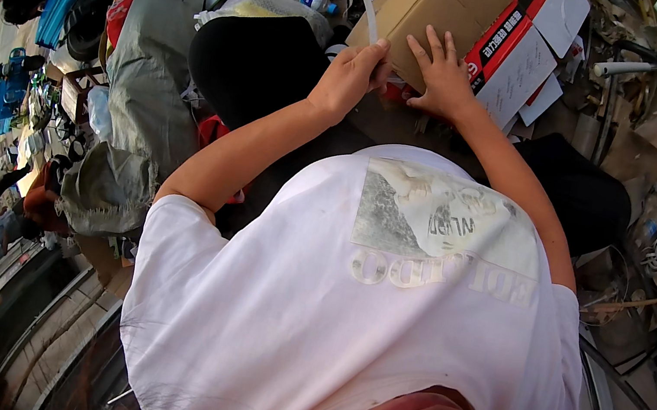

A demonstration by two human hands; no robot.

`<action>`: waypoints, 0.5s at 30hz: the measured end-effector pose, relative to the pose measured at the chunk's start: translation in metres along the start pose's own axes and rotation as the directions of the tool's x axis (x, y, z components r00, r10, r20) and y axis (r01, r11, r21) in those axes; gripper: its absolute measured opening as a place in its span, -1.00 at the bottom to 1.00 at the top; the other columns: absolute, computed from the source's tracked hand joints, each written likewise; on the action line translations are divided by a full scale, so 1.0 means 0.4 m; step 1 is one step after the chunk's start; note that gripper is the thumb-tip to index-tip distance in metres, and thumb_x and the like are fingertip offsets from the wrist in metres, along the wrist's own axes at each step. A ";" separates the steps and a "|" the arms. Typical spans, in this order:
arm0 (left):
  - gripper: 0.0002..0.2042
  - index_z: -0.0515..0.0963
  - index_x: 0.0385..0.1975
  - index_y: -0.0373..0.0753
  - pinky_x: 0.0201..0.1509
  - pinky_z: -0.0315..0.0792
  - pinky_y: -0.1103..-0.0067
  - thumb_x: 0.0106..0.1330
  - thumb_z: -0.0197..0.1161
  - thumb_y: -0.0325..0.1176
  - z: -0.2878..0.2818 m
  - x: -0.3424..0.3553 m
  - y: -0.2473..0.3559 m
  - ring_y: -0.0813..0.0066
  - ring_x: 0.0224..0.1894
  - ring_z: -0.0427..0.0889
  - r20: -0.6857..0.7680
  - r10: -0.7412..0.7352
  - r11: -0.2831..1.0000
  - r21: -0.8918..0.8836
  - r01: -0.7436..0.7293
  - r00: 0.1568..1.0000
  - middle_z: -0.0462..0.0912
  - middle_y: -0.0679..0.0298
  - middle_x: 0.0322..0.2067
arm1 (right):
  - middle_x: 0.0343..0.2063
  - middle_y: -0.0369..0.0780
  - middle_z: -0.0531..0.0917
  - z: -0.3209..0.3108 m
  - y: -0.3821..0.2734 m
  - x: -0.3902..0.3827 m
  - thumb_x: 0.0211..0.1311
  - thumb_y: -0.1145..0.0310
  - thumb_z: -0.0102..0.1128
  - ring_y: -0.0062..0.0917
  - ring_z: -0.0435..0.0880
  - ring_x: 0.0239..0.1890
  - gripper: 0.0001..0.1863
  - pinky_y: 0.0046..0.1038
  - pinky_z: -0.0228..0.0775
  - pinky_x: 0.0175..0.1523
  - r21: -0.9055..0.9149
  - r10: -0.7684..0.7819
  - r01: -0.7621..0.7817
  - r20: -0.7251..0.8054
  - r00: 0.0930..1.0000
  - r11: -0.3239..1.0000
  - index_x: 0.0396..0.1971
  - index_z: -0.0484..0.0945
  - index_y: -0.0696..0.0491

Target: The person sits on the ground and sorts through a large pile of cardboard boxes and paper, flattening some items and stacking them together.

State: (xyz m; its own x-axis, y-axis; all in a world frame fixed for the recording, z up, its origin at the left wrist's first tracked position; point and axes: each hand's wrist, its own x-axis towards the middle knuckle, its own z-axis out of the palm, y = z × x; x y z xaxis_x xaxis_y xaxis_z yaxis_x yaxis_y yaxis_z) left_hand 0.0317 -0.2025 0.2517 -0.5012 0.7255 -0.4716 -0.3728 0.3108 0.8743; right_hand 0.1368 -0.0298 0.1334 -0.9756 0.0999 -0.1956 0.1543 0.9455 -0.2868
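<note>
Brown cardboard box (460,9) sits ahead of us; what carries it, we can't tell. Our right hand (448,84) spreads its fingers on the near side; our left hand (351,79) pinches a white strip (368,13) by its left edge. We'd brace firmly, keep any pull even. Red-printed cardboard (507,39) just right.

The top edge crops the red cardboard (500,31); the left hand (349,79) hides one end of the white strip (369,10); small clutter (18,93) at far left is indistinct.
</note>
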 end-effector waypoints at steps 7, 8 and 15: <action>-0.52 0.28 -0.65 -0.20 -0.36 0.36 0.56 0.57 -0.21 -0.10 -0.003 -0.156 0.306 0.60 -0.62 0.19 0.014 0.361 0.926 0.116 -0.360 0.932 0.21 0.38 -0.68 | 0.49 -0.12 -0.11 0.078 0.050 -0.001 -0.14 0.30 0.47 0.10 -0.07 0.47 0.10 0.13 0.38 0.19 -0.104 0.043 -0.031 0.121 0.992 0.994 0.46 0.02 -0.22; -0.53 0.26 -0.64 -0.19 -0.39 0.27 0.53 0.57 -0.21 -0.11 -0.039 -0.150 0.365 0.58 -0.64 0.11 -0.043 0.570 0.818 0.115 -0.563 0.820 0.16 0.38 -0.70 | 0.48 -0.12 -0.11 0.084 0.060 -0.008 -0.14 0.31 0.46 0.10 -0.07 0.47 0.09 0.13 0.39 0.19 -0.123 0.063 -0.048 0.115 0.991 0.991 0.46 0.03 -0.21; -0.66 0.51 -0.51 -0.32 -0.35 0.35 0.53 0.44 -0.06 -0.25 -0.412 -0.134 0.662 0.54 -0.61 0.31 -0.297 0.942 0.335 0.878 -0.342 0.159 0.33 0.34 -0.69 | 0.47 -0.14 -0.05 0.067 0.034 -0.010 -0.10 0.22 0.47 0.07 -0.08 0.47 0.03 0.12 0.40 0.19 -0.060 0.040 -0.035 0.082 0.996 0.998 0.43 0.10 -0.19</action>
State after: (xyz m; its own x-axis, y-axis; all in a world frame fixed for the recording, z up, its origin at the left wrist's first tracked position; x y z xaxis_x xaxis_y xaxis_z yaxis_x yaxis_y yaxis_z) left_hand -0.1688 -0.2605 0.4895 -0.6626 0.2257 0.7141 0.7323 0.3952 0.5546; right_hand 0.1470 -0.0256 0.1050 -0.9526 0.1122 -0.2829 0.1791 0.9582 -0.2229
